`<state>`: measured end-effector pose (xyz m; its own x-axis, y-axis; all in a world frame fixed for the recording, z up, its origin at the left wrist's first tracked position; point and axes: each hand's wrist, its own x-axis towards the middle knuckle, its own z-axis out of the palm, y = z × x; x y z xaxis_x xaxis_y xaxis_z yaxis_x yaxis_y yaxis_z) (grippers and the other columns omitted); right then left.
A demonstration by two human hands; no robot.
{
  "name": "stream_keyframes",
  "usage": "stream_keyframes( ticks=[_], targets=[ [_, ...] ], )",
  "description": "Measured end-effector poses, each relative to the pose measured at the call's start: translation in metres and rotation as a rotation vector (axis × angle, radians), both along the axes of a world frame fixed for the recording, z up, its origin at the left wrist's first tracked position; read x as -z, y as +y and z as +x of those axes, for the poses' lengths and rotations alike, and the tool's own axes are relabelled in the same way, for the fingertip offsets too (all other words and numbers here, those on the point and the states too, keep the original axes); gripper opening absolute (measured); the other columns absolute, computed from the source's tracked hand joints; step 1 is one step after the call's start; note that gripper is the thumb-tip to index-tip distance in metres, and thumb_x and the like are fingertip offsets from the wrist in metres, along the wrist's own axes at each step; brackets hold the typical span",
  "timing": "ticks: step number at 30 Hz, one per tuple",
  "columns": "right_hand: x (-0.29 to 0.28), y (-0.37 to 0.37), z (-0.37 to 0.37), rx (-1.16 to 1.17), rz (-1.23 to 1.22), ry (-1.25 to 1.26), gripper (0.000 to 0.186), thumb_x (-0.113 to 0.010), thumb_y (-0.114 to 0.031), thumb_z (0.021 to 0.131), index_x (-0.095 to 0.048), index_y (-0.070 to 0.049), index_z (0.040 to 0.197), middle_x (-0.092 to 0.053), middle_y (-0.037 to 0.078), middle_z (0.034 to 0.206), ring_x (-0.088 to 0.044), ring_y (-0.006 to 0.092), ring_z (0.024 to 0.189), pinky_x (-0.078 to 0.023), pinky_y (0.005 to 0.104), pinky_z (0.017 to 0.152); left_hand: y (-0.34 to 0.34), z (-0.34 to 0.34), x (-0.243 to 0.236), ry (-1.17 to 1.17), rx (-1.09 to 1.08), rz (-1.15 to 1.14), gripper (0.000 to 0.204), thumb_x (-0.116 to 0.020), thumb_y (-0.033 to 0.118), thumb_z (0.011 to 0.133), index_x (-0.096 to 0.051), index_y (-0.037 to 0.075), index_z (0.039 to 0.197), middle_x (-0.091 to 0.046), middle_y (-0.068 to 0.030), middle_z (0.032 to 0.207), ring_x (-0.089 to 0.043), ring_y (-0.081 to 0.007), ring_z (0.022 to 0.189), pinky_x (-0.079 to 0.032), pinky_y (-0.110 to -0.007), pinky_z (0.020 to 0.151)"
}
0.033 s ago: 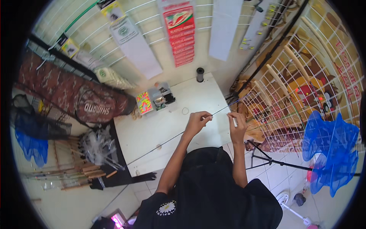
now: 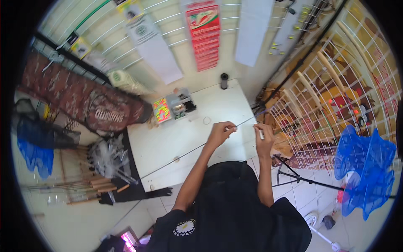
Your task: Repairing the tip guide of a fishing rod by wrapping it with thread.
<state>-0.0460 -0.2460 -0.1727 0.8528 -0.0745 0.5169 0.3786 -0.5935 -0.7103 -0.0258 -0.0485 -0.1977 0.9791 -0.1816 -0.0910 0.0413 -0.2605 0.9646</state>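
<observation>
Over the white table, my left hand (image 2: 221, 133) pinches a long, thin dark rod (image 2: 191, 151) between thumb and fingertips. The rod slants from the lower left, across the table, and up past my hand toward the wire rack on the right. To the right of it, my right hand (image 2: 264, 143) is raised with its fingers bent together. A small white thing (image 2: 262, 135) shows among those fingers, too small to name. Whether a fine thread runs from the right fingertips to the rod, I cannot make out.
A clear box (image 2: 180, 108) with a bright speckled compartment stands at the table's (image 2: 168, 143) back left. A dark spool (image 2: 224, 81) stands at the back edge. A camouflage bag (image 2: 88, 96) leans at left; a wire rack (image 2: 315, 113) and blue nets (image 2: 365, 168) are at right.
The view has shifted slightly, so the table and wall sit a little farther right. Both hands keep nearly the same pose, the left still pinching the rod.
</observation>
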Motion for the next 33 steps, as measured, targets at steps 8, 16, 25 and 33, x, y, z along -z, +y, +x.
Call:
stream_keyframes(
  ticks=[8,16,25,33],
  targets=[
    [0.043,-0.015,-0.001,-0.01,-0.063,0.107,0.011,-0.065,-0.001,0.085,-0.066,0.001,0.096,-0.067,0.012,0.088,-0.064,0.0244,0.083,-0.049,0.0336,0.077,-0.023,0.002,0.083,-0.05,0.055,0.166,0.011,-0.067,0.008,0.079,-0.071,0.004,0.089,-0.07,-0.0153,0.084,-0.068,-0.029,0.081,-0.054,-0.039,0.076],
    [0.044,-0.023,0.0,-0.091,-0.127,0.269,0.009,-0.066,0.001,0.084,-0.066,0.001,0.093,-0.068,0.013,0.086,-0.066,0.0274,0.079,-0.05,0.0358,0.074,-0.031,-0.006,0.123,0.012,0.03,0.29,0.014,-0.065,0.008,0.08,-0.07,0.006,0.093,-0.068,-0.0157,0.09,-0.066,-0.031,0.086,-0.052,-0.042,0.078],
    [0.06,-0.023,0.027,-0.159,-0.19,0.372,0.01,-0.069,0.0,0.081,-0.071,-0.001,0.091,-0.07,0.014,0.086,-0.068,0.028,0.08,-0.05,0.0348,0.075,-0.033,-0.007,0.134,0.06,0.013,0.337,0.015,-0.061,0.009,0.081,-0.068,0.006,0.093,-0.067,-0.0162,0.092,-0.064,-0.0319,0.092,-0.051,-0.043,0.081],
    [0.074,-0.011,0.037,-0.128,-0.055,0.566,0.02,-0.068,0.004,0.078,-0.072,-0.003,0.096,-0.071,0.014,0.086,-0.069,0.0256,0.084,-0.051,0.0348,0.079,-0.021,-0.03,0.145,0.111,0.193,0.295,0.033,-0.065,0.015,0.084,-0.061,0.009,0.116,-0.062,-0.0135,0.114,-0.055,-0.0331,0.109,-0.043,-0.043,0.096]
  ],
)
